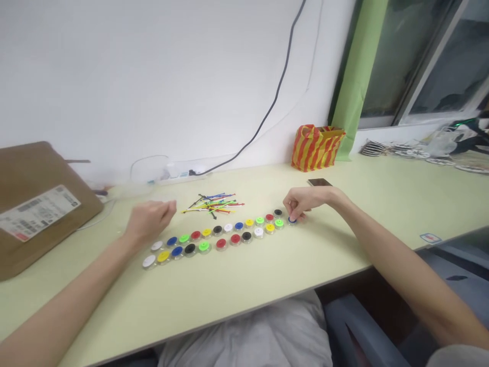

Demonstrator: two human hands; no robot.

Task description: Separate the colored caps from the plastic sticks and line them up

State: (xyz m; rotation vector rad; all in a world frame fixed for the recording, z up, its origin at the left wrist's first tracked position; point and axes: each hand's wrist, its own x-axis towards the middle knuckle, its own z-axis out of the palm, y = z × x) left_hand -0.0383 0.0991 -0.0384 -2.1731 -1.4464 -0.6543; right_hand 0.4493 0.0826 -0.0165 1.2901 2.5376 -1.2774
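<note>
Small clear round jars with coloured lids stand in two rows across the table (214, 300). A blue-lidded jar (292, 220) is at the right end, and my right hand (301, 202) pinches it from above with thumb and fingers. Beside it are a light green-lidded jar (279, 223) and a black-lidded jar (278, 212). My left hand (151, 220) is closed in a fist behind the left end of the rows, near a white-lidded jar (157, 246); whatever is inside it is hidden. Loose coloured zip ties (214, 205) lie in a pile between my hands, behind the jars.
A cardboard box (42, 204) with a label leans at the left. Along the wall are a power strip (179, 172) and a black cable (275, 97). A red-and-yellow striped bag (318, 149) stands at the back right, with a dark phone (319, 182) before it.
</note>
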